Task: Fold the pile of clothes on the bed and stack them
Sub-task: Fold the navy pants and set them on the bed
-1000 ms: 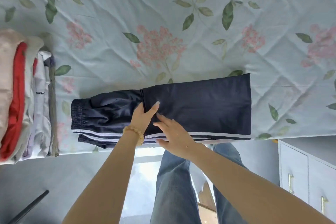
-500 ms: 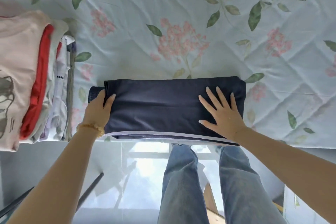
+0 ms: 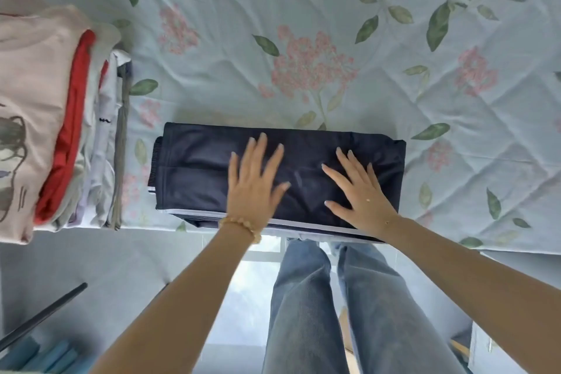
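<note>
Dark navy track trousers (image 3: 197, 170) with white side stripes lie folded into a rectangle at the near edge of the bed. My left hand (image 3: 253, 182) lies flat on the middle of them, fingers spread. My right hand (image 3: 359, 191) presses flat on their right part, fingers also spread. At the left edge of the bed stands a stack of folded clothes (image 3: 39, 118), with a pale pink printed garment on top and red, white and grey layers under it.
The floral light-blue bedspread (image 3: 303, 39) stretches beyond the trousers. My legs in blue jeans (image 3: 334, 313) stand against the bed's edge. A dark rod (image 3: 42, 316) and blue items (image 3: 45, 358) sit at the lower left on the floor.
The trousers went from a long strip to a doubled rectangle. My left hand moved from their left end to the middle; both hands now lie flat on top.
</note>
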Tool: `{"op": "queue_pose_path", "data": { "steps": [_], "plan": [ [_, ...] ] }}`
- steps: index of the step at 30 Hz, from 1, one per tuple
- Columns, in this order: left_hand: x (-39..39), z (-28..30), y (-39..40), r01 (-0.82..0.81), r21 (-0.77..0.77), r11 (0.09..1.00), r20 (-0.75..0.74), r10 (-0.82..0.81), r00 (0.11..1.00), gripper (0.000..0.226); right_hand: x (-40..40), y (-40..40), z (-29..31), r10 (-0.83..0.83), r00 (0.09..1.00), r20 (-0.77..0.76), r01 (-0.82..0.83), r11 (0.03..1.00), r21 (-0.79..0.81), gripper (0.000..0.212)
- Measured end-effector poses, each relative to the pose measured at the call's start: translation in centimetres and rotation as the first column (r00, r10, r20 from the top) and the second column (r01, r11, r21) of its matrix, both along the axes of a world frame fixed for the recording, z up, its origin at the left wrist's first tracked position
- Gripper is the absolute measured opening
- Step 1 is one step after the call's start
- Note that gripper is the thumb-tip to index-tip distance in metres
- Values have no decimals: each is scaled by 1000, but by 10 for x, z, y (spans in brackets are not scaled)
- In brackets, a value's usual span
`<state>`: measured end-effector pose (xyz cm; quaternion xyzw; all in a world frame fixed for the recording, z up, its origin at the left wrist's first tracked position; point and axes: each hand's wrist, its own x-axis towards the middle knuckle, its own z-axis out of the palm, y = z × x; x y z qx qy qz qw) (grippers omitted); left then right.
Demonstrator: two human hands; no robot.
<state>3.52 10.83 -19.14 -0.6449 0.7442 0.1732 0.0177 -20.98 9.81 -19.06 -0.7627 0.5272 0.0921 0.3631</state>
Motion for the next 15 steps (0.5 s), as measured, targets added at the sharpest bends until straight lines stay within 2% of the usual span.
{"op": "queue_pose_path", "data": {
  "steps": [2,4,5,7,9,10,11,12,15],
  "plan": [
    [-26,-19,21,128,167,978,48,-138,989,86,-14,0,7,-229,952,203,256,959,-119,50],
    [-34,-36,35,158,258,953,113,-192,975,94,-35,2,8,-402,873,277,469,848,-247,38],
    [-35,-41,37,151,270,951,129,-191,973,95,-45,3,9,-494,823,279,559,791,-249,37],
    [-35,-41,36,140,300,944,123,-184,975,101,-61,4,7,-700,676,230,731,676,-91,38],
    [-38,-32,35,124,350,929,104,-171,980,108,-73,3,4,-875,462,141,856,482,188,34],
    [-43,-26,36,99,362,927,94,-141,986,109,-77,1,4,-913,395,104,869,408,280,30],
    [-51,-18,38,66,360,931,74,-99,992,107,-81,-3,4,-919,387,72,859,388,334,27],
    [-61,-11,41,39,349,936,41,-57,998,102,-83,-7,5,-907,417,49,830,403,387,27],
    [-96,6,49,-3,342,940,-175,67,982,77,-91,-17,7,-893,447,58,711,394,582,23]
  ]
}}
